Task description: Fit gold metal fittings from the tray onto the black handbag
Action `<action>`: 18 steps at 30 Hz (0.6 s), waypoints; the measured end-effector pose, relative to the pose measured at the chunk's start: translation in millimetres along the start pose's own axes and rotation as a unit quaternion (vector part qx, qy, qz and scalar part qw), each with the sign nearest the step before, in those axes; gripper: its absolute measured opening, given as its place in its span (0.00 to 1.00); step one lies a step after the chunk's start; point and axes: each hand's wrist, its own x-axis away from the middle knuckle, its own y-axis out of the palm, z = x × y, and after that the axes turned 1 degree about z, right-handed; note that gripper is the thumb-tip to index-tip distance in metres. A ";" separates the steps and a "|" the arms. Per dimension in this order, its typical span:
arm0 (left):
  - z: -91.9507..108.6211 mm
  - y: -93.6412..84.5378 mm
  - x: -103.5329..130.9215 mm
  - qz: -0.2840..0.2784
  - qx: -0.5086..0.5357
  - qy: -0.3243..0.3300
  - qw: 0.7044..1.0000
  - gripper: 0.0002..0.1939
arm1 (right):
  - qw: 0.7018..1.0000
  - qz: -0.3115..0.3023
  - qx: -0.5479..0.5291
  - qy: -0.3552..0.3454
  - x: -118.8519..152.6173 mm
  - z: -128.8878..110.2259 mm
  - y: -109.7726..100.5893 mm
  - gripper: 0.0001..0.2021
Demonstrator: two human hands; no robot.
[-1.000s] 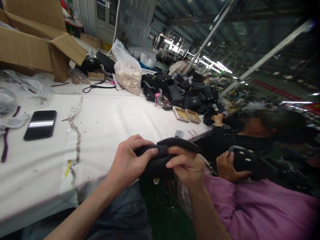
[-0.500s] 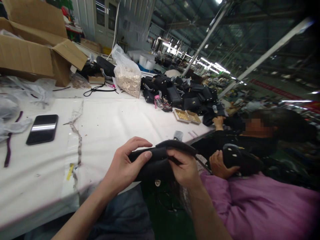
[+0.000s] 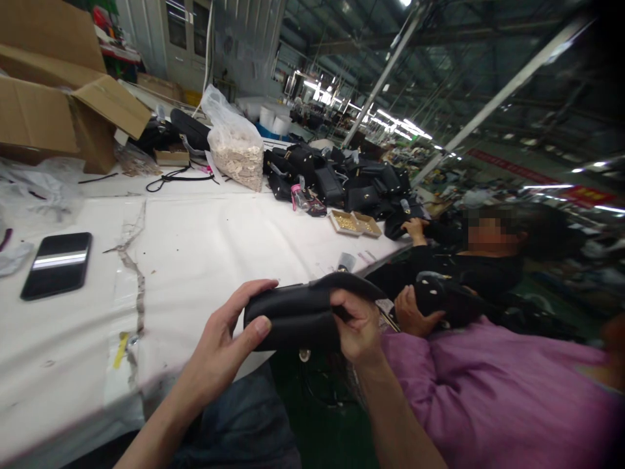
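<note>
Both hands grip the black pouch; left hand pinches at nine o'clock, right hand curled closed at three. Best keep the flap taut.

likely bag factory, black bags piled

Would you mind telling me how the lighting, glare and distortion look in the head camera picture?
In the head view, ceiling strip lights blow out to white and one streaks across the phone screen as glare; the wide lens bends the roof beams and darkens the right corners; the left hand and right hand on the black purse look fairly sharp, while the far hall is soft.
</note>
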 end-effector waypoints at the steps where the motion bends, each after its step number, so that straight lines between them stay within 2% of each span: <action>1: -3.2 -0.4 1.2 0.000 0.019 -0.008 1.000 0.26 | 1.000 0.004 -0.012 0.001 0.2 -0.2 0.3 0.02; 5: -11.4 -1.4 4.0 0.009 0.103 -0.022 0.994 0.36 | 0.998 0.029 -0.046 0.010 0.1 1.9 -0.1 0.03; 8: -13.0 -2.8 4.6 -0.018 0.113 -0.021 0.993 0.45 | 0.991 0.080 -0.092 0.049 -0.1 9.6 -1.0 0.06; 10: -13.7 -3.4 3.4 -0.030 0.071 -0.022 0.997 0.53 | 0.981 0.109 -0.143 0.077 -0.3 15.5 0.4 0.07; 12: -15.7 -3.1 0.4 -0.031 -0.020 -0.022 0.999 0.57 | 0.969 0.115 -0.195 0.103 -1.2 19.3 3.7 0.07; 15: -20.9 -0.1 -6.1 -0.006 -0.167 -0.011 0.986 0.56 | 0.956 0.091 -0.248 0.129 -3.9 20.2 8.9 0.13; 18: -25.6 5.7 -11.4 0.010 -0.228 -0.020 0.973 0.53 | 0.947 0.077 -0.284 0.131 -5.1 19.1 8.6 0.19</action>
